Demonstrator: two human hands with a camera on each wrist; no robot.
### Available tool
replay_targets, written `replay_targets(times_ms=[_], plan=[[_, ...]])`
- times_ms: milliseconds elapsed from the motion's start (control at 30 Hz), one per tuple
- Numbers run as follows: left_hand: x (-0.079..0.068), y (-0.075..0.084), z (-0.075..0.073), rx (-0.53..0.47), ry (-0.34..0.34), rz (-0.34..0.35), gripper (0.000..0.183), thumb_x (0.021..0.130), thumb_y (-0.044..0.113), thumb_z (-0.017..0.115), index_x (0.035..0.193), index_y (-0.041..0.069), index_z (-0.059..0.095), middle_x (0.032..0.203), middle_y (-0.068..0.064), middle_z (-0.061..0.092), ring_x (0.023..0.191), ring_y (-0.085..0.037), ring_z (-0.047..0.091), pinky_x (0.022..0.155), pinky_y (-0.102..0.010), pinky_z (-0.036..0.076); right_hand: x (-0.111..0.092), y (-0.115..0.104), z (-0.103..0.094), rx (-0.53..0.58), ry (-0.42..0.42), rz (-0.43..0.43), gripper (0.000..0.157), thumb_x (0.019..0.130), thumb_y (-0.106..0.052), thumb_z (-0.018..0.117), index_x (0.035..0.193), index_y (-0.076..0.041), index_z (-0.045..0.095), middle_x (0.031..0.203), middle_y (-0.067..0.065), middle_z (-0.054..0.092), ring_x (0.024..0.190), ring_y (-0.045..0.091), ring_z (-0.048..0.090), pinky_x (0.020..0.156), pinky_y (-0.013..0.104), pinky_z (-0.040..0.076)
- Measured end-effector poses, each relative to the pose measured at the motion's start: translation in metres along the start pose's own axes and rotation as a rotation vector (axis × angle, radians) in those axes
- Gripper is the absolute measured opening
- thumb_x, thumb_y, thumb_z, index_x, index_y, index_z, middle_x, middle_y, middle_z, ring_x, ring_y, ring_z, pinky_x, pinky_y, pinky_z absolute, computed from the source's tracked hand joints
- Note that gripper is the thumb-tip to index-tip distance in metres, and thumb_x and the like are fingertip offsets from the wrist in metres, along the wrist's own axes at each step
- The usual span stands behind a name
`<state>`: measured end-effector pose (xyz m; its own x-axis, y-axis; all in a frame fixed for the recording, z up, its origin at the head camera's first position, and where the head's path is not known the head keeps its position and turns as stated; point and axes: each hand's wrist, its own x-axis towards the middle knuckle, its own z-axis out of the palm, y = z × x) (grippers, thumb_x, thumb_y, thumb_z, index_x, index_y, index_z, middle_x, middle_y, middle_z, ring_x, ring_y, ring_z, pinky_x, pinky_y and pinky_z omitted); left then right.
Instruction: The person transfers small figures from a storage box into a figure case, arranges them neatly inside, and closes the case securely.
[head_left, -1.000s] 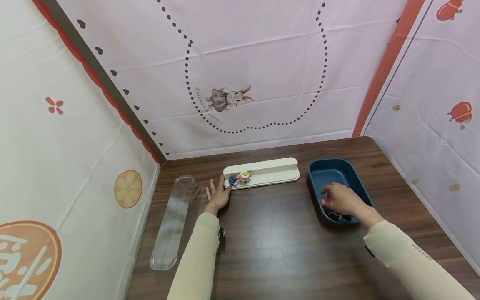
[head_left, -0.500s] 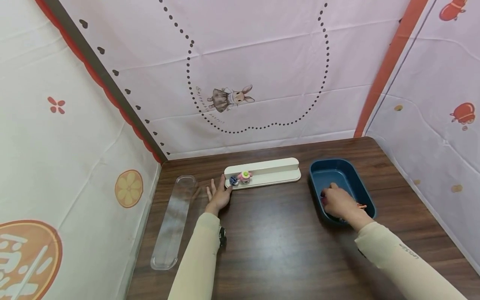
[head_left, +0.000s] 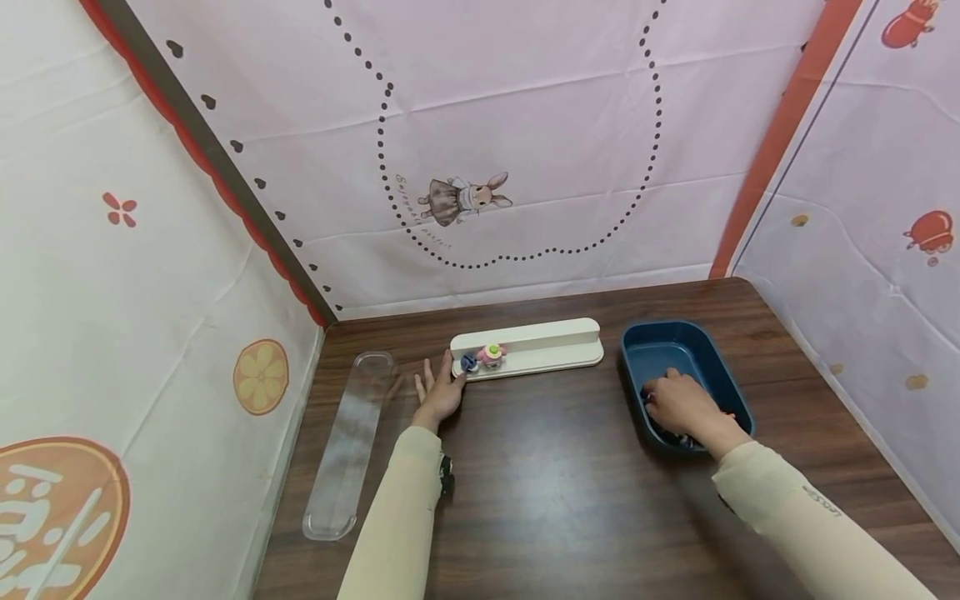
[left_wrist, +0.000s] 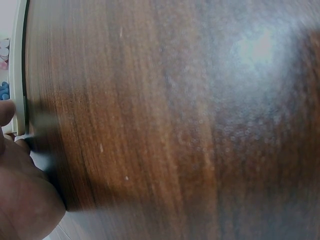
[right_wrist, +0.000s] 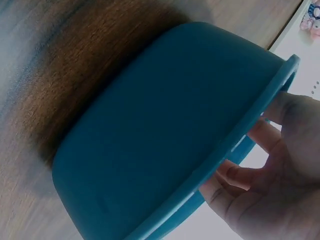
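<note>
My left hand has its fingers spread at the left end of a long white display base. Its thumb lies at the front corner, the index finger along the end. On the base, close to that thumb, stand a small blue-and-white figure and a pink figure with a white, yellow and green top. My right hand reaches down into a dark blue bin, fingers bent below the rim. Small dark and orange pieces show beneath it. I cannot tell whether its fingertips, hidden by the bin wall, hold a piece.
A clear plastic cover, long and narrow, lies on the brown wooden table left of my left arm. Printed cloth hangs behind the table and at both sides. The bin sits right of the white base.
My right hand has gone lower into the bin, and the pink thing seen by its fingers a second ago no longer shows. The left hand keeps its place at the base.
</note>
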<state>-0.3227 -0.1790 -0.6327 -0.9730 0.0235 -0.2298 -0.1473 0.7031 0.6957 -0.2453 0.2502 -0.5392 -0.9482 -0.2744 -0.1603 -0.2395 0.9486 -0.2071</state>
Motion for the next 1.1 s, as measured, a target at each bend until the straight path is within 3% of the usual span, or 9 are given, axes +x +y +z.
replay_targets(times_ms=[333,567,733,1100], plan=[[0.008,-0.009,0.002,0.016,-0.019,-0.028,0.071,0.109,0.046,0.035,0.168,0.028,0.001,0.175,0.003,0.014,0.159,-0.027,-0.027,0.123,-0.055,-0.028,0.002,0.003,0.005,0.018,0.021,0.014,0.022,0.089,-0.010,0.076,0.109,-0.005,0.073,0.100,0.021,0.062,0.081,0.031,0.059,0.069,0.049,0.056],[0.007,-0.006,0.001,0.015,-0.020,-0.022,0.071,0.109,0.046,0.035,0.168,0.029,0.001,0.175,0.003,0.015,0.160,-0.026,-0.026,0.123,-0.054,-0.028,0.002,0.003,0.005,0.066,0.027,0.058,0.010,0.097,-0.005,0.062,0.105,-0.009,0.068,0.095,0.018,0.058,0.077,0.028,0.055,0.058,0.039,0.049],[0.007,-0.006,0.002,0.023,-0.013,-0.015,0.071,0.109,0.045,0.036,0.168,0.027,0.001,0.174,0.002,0.017,0.160,-0.026,-0.026,0.122,-0.053,-0.029,0.001,0.008,0.000,0.123,0.033,0.061,0.011,0.098,-0.008,0.057,0.107,-0.008,0.064,0.096,0.018,0.057,0.078,0.028,0.055,0.056,0.037,0.048],[0.008,-0.005,0.002,0.027,-0.031,-0.040,0.072,0.109,0.047,0.035,0.168,0.030,-0.003,0.175,0.003,0.016,0.159,-0.025,-0.029,0.123,-0.054,-0.028,-0.001,0.015,-0.011,0.193,0.099,0.034,0.019,0.094,-0.009,0.069,0.112,-0.006,0.063,0.096,0.014,0.061,0.082,0.026,0.057,0.064,0.038,0.052]])
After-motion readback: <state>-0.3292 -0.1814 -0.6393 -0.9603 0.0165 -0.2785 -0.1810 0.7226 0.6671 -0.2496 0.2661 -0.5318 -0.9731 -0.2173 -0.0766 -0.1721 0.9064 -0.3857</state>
